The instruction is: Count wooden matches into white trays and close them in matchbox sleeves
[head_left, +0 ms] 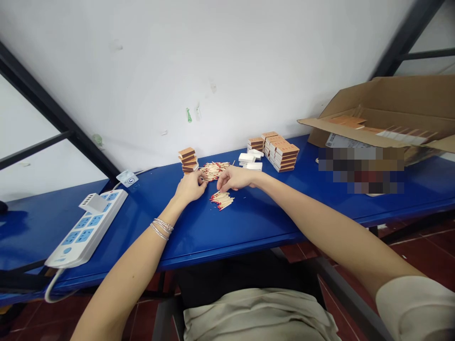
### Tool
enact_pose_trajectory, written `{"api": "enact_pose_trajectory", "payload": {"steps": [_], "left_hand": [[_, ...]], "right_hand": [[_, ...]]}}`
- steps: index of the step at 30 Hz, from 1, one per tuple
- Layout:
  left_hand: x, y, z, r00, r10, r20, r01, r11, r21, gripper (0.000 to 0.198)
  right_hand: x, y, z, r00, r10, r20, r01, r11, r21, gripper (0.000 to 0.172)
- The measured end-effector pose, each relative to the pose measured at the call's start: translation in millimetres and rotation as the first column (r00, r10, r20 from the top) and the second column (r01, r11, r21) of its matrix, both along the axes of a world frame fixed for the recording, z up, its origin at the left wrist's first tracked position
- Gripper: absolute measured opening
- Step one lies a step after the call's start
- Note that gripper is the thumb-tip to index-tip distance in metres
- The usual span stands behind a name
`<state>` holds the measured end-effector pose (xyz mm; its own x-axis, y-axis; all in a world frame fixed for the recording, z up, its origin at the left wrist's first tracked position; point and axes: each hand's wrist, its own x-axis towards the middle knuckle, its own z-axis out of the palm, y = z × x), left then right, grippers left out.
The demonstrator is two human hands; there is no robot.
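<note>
My left hand (191,186) rests at the left edge of a big loose pile of red-tipped matches (215,169). Its fingers are curled in toward the thumb, and whatever they hold is hidden. In front of the pile lies a smaller, roughly lined-up group of matches (224,201), heads toward the left. Just above that group, my right hand (235,178) is closed in a pinch, fingertips down on a match at its upper edge. Behind my left hand stands a short, uneven stack of brown matchboxes (188,160).
White box trays (251,161) lie right of the pile, beside stacked matchboxes (280,151). An open cardboard carton (384,118) stands at the right, with a blurred patch before it. A white power strip (87,229) lies on the blue table (220,241) at the left.
</note>
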<state>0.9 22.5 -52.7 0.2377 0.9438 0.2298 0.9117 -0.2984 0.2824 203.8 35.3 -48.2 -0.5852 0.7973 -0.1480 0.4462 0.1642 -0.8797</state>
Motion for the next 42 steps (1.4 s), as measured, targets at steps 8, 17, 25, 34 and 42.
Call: {"api": "enact_pose_trajectory", "payload": {"steps": [8,17,25,34,42], "left_hand": [[5,0,-3.0,1.000,-0.015,-0.009,0.015,1.000,0.007,0.011],[5,3,-5.4,0.999,-0.040,0.002,0.040,0.999,0.025,0.008],[6,-2,0.4,0.991,-0.038,0.128,0.027,0.996,0.087,0.007],[13,-2,-8.6,0.896,-0.114,0.430,0.102,0.993,0.051,0.021],[15,-4,-6.3,0.721,0.012,0.693,0.060,0.995,-0.079,0.025]], "right_hand": [[3,-3,6.3,0.997,-0.068,0.038,0.065,0.994,0.086,0.011],[2,-3,6.0,0.992,-0.121,0.031,0.116,0.985,0.128,0.009],[3,4,1.2,0.965,-0.249,0.079,0.226,0.947,0.229,0.007],[-7,-3,1.1,0.892,-0.331,-0.308,0.314,0.944,-0.104,0.013],[-2,4,3.8,0.862,-0.373,-0.343,0.351,0.928,-0.125,0.019]]}}
